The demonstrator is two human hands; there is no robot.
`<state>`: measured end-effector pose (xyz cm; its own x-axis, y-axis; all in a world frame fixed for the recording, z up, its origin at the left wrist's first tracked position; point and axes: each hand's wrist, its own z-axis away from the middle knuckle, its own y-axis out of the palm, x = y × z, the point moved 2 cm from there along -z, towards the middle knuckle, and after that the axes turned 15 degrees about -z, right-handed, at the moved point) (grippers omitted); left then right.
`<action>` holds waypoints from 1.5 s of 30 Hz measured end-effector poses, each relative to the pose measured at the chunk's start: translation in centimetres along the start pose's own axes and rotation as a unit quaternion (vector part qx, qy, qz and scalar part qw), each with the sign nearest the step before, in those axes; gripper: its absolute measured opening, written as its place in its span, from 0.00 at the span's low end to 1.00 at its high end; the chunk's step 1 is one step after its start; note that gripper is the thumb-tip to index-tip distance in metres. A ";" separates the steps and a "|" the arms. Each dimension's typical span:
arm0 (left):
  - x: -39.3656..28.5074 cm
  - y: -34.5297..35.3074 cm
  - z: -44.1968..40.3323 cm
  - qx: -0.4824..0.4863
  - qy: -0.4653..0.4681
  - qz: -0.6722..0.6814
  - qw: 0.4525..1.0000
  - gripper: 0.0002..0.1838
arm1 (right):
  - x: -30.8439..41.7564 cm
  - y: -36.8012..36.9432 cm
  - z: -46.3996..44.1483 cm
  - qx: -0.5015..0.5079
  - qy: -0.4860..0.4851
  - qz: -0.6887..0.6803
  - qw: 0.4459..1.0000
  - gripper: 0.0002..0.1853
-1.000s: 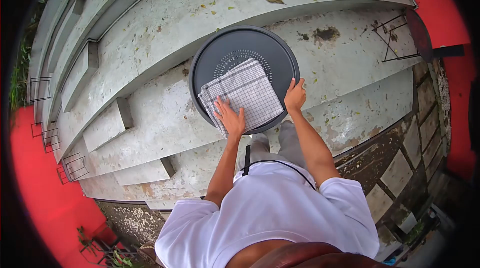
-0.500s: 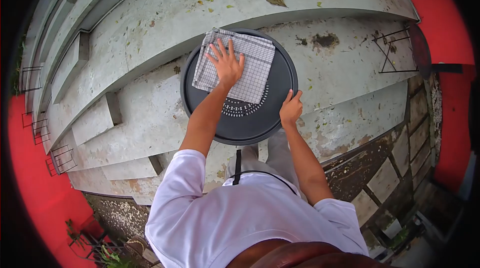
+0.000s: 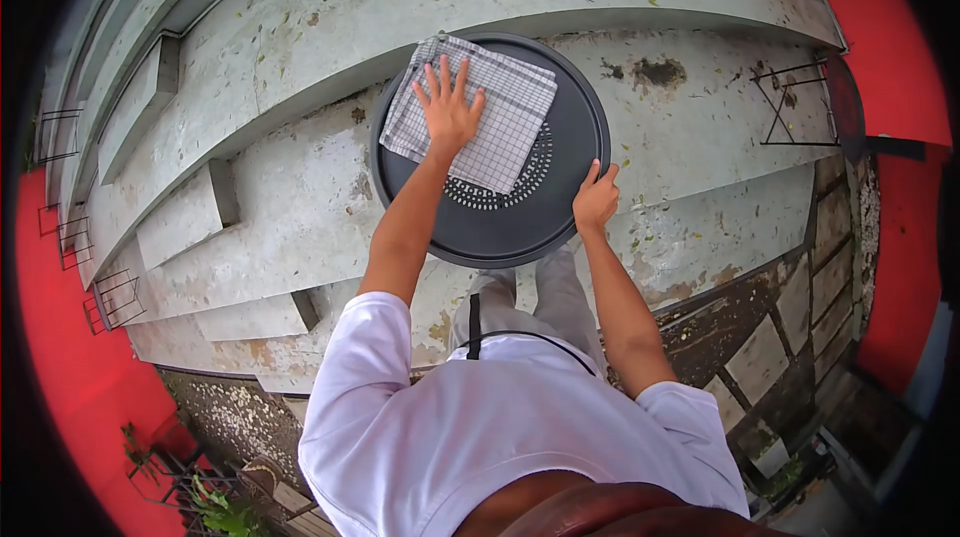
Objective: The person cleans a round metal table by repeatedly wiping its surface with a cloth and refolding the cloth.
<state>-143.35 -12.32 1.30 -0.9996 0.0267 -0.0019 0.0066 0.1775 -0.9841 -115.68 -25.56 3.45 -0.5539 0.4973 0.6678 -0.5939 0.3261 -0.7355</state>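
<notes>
A round black tray (image 3: 576,115) with a raised rim and a ring of pale printed marks is held out in front of me, above the steps. On its upper left part lies a folded white-and-dark checked cloth (image 3: 512,122), partly covering the marks. My left hand (image 3: 450,117) rests flat on the cloth with its fingers spread. At the tray's right edge, my right hand (image 3: 596,200) grips the rim, thumb on the near side; its other fingers are mostly hidden under the tray.
Wide grey concrete steps (image 3: 300,177) curve around me, with scattered leaves and dark stains. A small table with a thin metal frame (image 3: 800,102) stands at the right. Red flooring (image 3: 75,337) shows on both sides. Plants (image 3: 215,507) are at lower left, paving slabs (image 3: 757,362) at lower right.
The tray has shifted slightly up and to the right in view, with both hands moving along. My left hand stays flat on the cloth, and my right hand keeps its grip.
</notes>
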 end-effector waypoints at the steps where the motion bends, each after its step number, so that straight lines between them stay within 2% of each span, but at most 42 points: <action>1: 3.1 0.0 1.5 0.003 -0.020 0.010 1.000 0.37 | 0.2 0.1 0.4 0.000 0.005 -0.007 1.000 0.21; 4: 6.5 -1.7 9.4 -0.025 -0.061 -0.012 0.998 0.36 | -0.1 0.3 0.4 -0.005 -0.011 0.039 0.999 0.21; 6: 4.1 -4.1 15.7 -0.013 -0.139 0.004 0.990 0.36 | -0.6 -0.3 1.4 0.002 0.000 0.048 0.999 0.21; 7: 2.0 -5.2 18.4 0.025 -0.152 -0.042 0.987 0.38 | 0.3 -0.2 0.7 0.002 -0.004 0.045 0.999 0.21; 8: -0.1 -5.3 20.8 0.021 -0.155 -0.042 0.987 0.41 | 0.7 -0.2 0.8 -0.002 -0.015 0.037 0.999 0.21; 10: -4.2 -5.8 23.9 0.079 -0.161 -0.051 0.982 0.45 | 0.1 0.1 0.7 -0.011 -0.013 0.035 0.999 0.21; 16: -1.4 -5.2 19.0 0.057 -0.175 -0.023 0.983 0.45 | 0.1 0.2 0.9 -0.009 -0.007 0.024 1.000 0.22; 21: 1.5 -2.3 8.2 0.001 -0.168 -0.043 0.985 0.44 | 0.0 0.5 0.4 0.005 0.013 0.007 1.000 0.24; 24: -0.4 -0.1 1.9 -0.009 -0.157 -0.040 0.987 0.44 | 0.5 0.0 0.6 0.021 0.015 0.009 1.000 0.24; 27: -5.5 0.5 -1.5 -0.004 -0.116 -0.054 0.992 0.43 | -0.2 0.4 0.2 0.010 0.017 -0.003 1.000 0.24; 29: -9.6 0.3 -1.4 -0.027 -0.010 -0.027 0.999 0.42 | -0.4 0.4 0.2 0.021 0.001 0.005 1.000 0.21; 31: -13.6 -0.5 0.4 0.010 0.063 0.009 0.998 0.40 | -0.7 0.6 0.0 0.019 0.000 0.011 1.000 0.20; 32: -14.6 -1.0 1.4 0.011 0.060 0.007 0.998 0.40 | -0.8 0.8 0.1 0.014 -0.004 0.010 1.000 0.19; 34: -16.4 -1.5 3.1 0.010 0.127 0.035 0.991 0.38 | -1.3 1.0 0.0 0.009 -0.011 0.006 1.000 0.19; 37: -14.7 -0.5 2.6 -0.010 0.155 0.071 0.985 0.36 | -1.4 0.9 0.2 0.032 0.015 -0.021 0.999 0.24; 39: -11.1 0.0 1.3 -0.016 0.160 0.054 0.986 0.33 | -0.1 0.4 0.5 0.032 0.017 -0.026 0.999 0.25; 41: -5.8 0.6 0.5 -0.037 0.112 0.021 0.993 0.31 | 0.3 0.0 0.8 0.023 0.025 -0.025 0.999 0.25; 43: 0.2 -0.2 1.6 -0.040 0.012 -0.011 0.999 0.31 | 0.3 0.0 0.7 0.020 0.021 -0.037 0.999 0.26; 45: 5.4 -0.3 4.7 -0.054 -0.054 0.052 0.996 0.33 | 0.3 -0.1 0.9 0.020 0.034 -0.029 0.999 0.25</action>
<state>-148.83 -16.83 0.73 -0.9904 -0.0536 -0.1278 0.1076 0.2835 -0.9529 -116.30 -26.14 3.78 -0.4776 0.5322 0.6990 -0.6471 0.3251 -0.6896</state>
